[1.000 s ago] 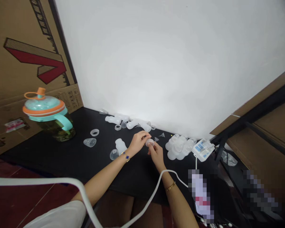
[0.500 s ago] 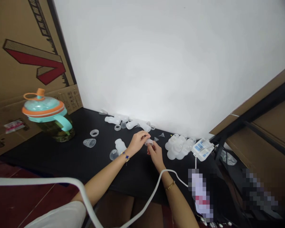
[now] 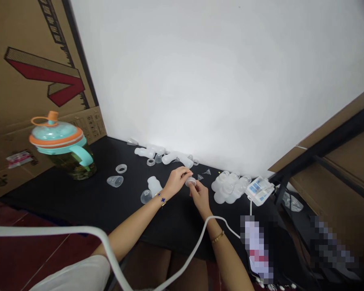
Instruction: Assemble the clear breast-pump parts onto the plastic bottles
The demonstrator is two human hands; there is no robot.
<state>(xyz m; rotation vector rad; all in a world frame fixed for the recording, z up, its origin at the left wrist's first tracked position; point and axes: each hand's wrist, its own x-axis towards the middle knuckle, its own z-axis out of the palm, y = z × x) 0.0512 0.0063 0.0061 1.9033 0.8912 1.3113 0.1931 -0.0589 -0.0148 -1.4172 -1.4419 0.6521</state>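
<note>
My right hand (image 3: pixel 200 197) is closed on a translucent white bottle collar ring (image 3: pixel 190 182), thumb and fingers at its near side. Pinched together just above that ring, the fingertips of my left hand (image 3: pixel 176 180) touch or nearly touch it; whatever is between them is too small to make out. Beside my left wrist lie a white bottle (image 3: pixel 154 186) and a clear domed cap (image 3: pixel 146 197). Beyond the hands are small clear funnel-shaped teats (image 3: pixel 206 172). To the right, several white bottles with clear caps (image 3: pixel 229 186) stand close together.
Along the wall lie more white bottles (image 3: pixel 144 152) and rings. Another ring (image 3: pixel 121 168) and clear cap (image 3: pixel 115 181) are at left, near a lidded tea jug (image 3: pixel 62 145). A white device (image 3: pixel 259 190) sits right. A white cable (image 3: pixel 188 258) crosses in front of my arms.
Both hands stay nearly in place. The collar ring has tilted slightly between them, and the view has shifted a little.
</note>
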